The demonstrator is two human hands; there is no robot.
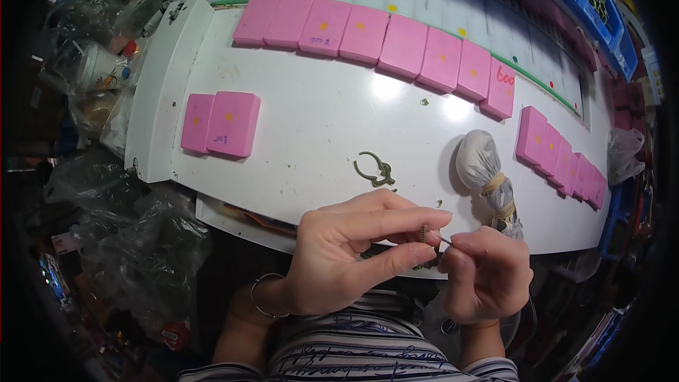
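Note:
Over the near edge of the white table, my left hand [346, 244] pinches a small olive-green ridged piece [424, 233] between thumb and forefinger. My right hand [491, 276] is closed on a thin, dark, needle-like tool [445, 240], whose tip points at that piece. Most of the tool is hidden by my fingers. Just beyond my left hand lies a curved olive-green part with prongs [382, 171]. More greenish bits show in part below my fingers.
Pink blocks [403, 46] stand in a row along the far side, with more pink blocks [237, 124] at left and others [552, 145] at right. A cloth-wrapped bundle [477, 155] tied with bands lies beyond my right hand. Blue bins [598, 7] are at far right.

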